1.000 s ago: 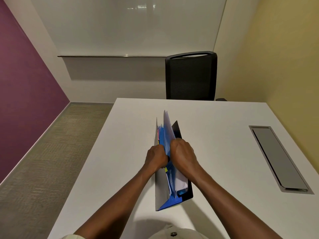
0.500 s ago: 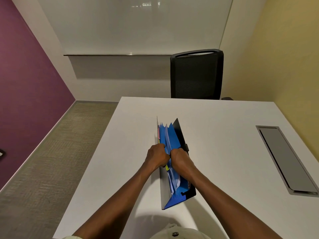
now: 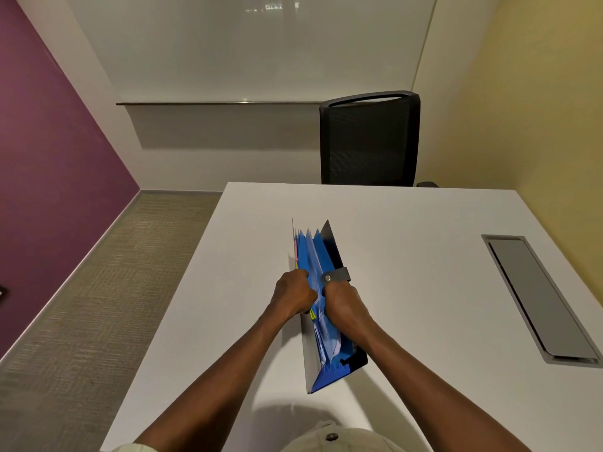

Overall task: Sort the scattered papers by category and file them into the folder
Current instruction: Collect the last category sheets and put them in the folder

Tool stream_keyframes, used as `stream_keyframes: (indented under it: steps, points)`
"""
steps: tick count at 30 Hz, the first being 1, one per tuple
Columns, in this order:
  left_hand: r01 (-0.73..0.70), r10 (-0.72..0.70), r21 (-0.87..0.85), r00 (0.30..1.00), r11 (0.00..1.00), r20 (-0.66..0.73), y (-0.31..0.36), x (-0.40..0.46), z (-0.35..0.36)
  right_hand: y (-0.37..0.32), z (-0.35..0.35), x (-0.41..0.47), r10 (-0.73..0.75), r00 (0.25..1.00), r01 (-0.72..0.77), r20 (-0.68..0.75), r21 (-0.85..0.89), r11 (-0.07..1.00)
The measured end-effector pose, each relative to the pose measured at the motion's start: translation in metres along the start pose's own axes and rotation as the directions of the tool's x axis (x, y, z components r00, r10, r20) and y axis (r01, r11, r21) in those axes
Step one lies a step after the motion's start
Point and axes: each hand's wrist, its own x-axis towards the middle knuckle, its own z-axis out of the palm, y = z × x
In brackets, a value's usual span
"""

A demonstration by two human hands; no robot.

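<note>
A blue accordion folder with dark outer covers stands on its spine in the middle of the white table, its pockets fanned upward. White papers sit down inside the pockets, and pink and yellow tabs show at its left side. My left hand grips the folder's left cover and front pockets. My right hand grips the right cover, just below the grey snap strap. Both hands' fingers are partly hidden inside the folder.
A grey cable hatch is set into the table at the right. A black mesh chair stands behind the far edge. The table's left edge drops to carpet, with a purple wall beyond it.
The white sheet that stuck up above the folder has gone down into the pockets. My right hand slid lower, and the grey snap strap has come into sight above it.
</note>
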Motion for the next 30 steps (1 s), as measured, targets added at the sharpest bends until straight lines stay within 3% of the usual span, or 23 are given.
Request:
stream_keyframes:
  steps: [2, 5, 10, 14, 16, 18, 19, 22, 25, 28, 30]
  points:
    - [0.001, -0.001, 0.001, 1.000, 1.000, -0.002, 0.000, -0.001, 0.000, 0.000, 0.001, -0.005, -0.144, 0.988, 0.141, -0.048, -0.064, 0.988]
    - [-0.002, 0.002, -0.005, 1.000, 1.000, -0.004, 0.000, -0.001, 0.000, 0.000, 0.000, -0.007, -0.185, 0.982, 0.187, 0.036, -0.062, 0.980]
    - [-0.010, 0.010, -0.012, 1.000, 1.000, -0.007, -0.001, -0.002, 0.000, -0.002, 0.002, 0.005, -0.048, 0.983, 0.062, 0.175, -0.073, 0.995]
    - [-0.016, 0.016, 0.004, 1.000, 1.000, -0.007, -0.002, -0.002, 0.000, 0.001, -0.001, 0.011, -0.098, 0.977, 0.118, 0.188, -0.099, 0.988]
    - [-0.025, 0.025, 0.024, 1.000, 0.999, 0.003, -0.001, -0.002, -0.001, 0.006, -0.004, 0.009, -0.124, 0.987, 0.130, 0.106, -0.052, 0.990]
    - [-0.025, 0.025, 0.039, 1.000, 0.999, 0.008, -0.002, 0.000, 0.000, 0.009, -0.009, 0.002, -0.151, 0.981, 0.145, -0.123, -0.055, 0.988]
    - [-0.021, 0.020, 0.044, 1.000, 0.999, 0.012, -0.002, 0.001, -0.001, 0.010, -0.013, -0.002, -0.215, 0.935, 0.193, -0.281, -0.105, 0.976]
    - [-0.023, 0.022, 0.061, 1.000, 0.998, 0.014, -0.002, 0.004, 0.000, 0.017, -0.023, -0.013, -0.320, 0.804, 0.235, -0.501, -0.226, 0.945]
    - [-0.023, 0.021, 0.082, 0.999, 0.996, 0.024, 0.001, 0.009, 0.003, 0.038, -0.028, -0.010, -0.251, 0.779, 0.192, -0.574, -0.161, 0.968]
    - [-0.019, 0.014, 0.088, 0.998, 0.996, 0.055, 0.006, 0.013, 0.006, 0.063, -0.030, -0.003, -0.014, 0.818, 0.120, -0.574, 0.147, 0.982]
    - [-0.034, 0.027, 0.089, 0.997, 0.995, 0.078, 0.013, 0.013, 0.008, 0.084, -0.027, 0.006, 0.097, 0.874, 0.064, -0.477, 0.310, 0.948]
